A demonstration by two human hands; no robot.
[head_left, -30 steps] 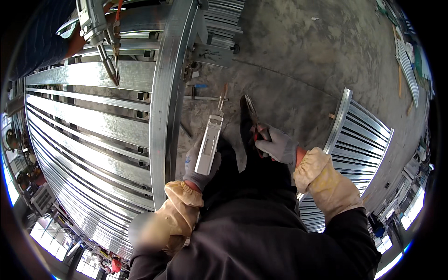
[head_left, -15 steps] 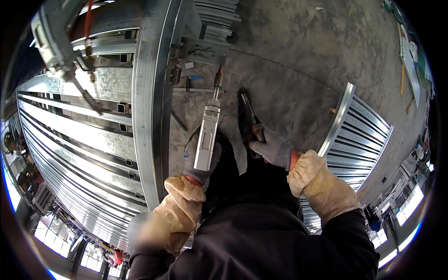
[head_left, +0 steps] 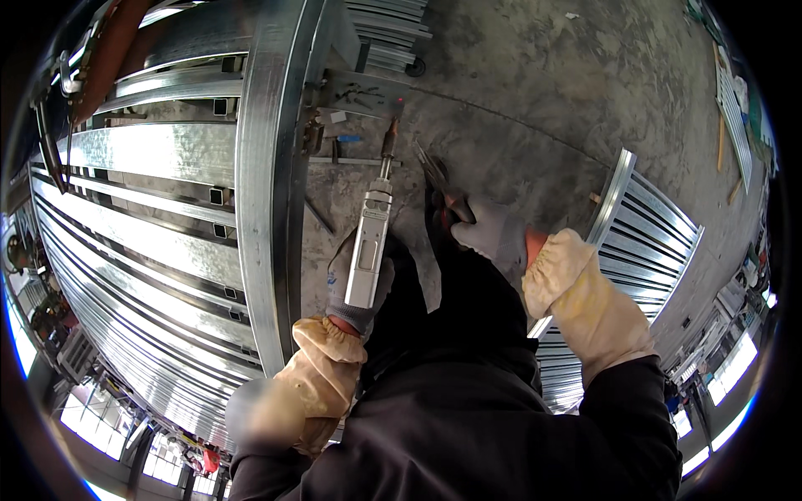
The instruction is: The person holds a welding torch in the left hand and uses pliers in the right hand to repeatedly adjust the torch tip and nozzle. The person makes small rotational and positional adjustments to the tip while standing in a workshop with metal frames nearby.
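My left hand point(head_left: 355, 288), in a grey glove with a tan cuff, grips a long silver welding torch point(head_left: 372, 230) whose nozzle points away toward the concrete floor. In a matching glove, my right hand point(head_left: 489, 234) holds dark pliers point(head_left: 436, 177) with the jaws pointing forward, just right of the torch tip. Both tools hover over the floor beside a tall galvanized steel post point(head_left: 267, 184) of a metal frame.
A large frame of galvanized steel slats point(head_left: 142, 242) fills the left. Another slatted steel panel point(head_left: 643, 250) lies at the right. Small metal pieces and a blue marker point(head_left: 349, 139) lie on the floor near the post. More steel profiles point(head_left: 388, 29) are stacked at the top.
The view has swung left and down, so the steel frame slid rightward. Both hands keep their tools, the torch now pointing more upright and the pliers slightly nearer its tip.
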